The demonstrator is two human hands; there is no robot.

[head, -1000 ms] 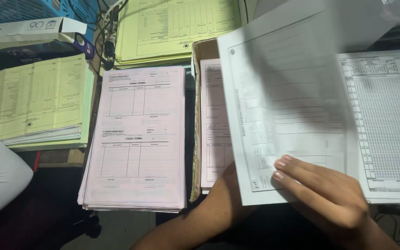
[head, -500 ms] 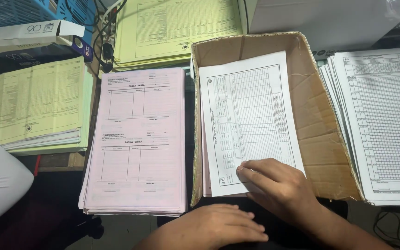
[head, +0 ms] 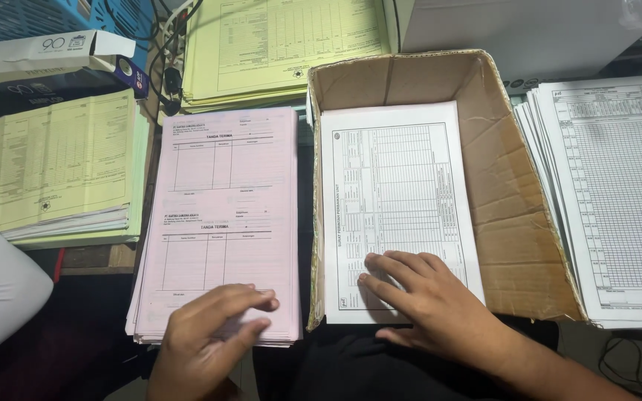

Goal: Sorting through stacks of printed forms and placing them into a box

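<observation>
Now the right hand [head: 429, 301] lies flat, fingers spread, on the white printed form [head: 395, 200] and grasps nothing. This form is a white sheet with a fine black table and lies straight in the cardboard box [head: 510, 200], on its left part. At nine o'clock from the box stands the pink stack [head: 221, 215] of forms with two ruled frames. The left hand [head: 206, 334] rests open on its near edge, at six o'clock, fingertips on the top sheet, not clenched.
</observation>
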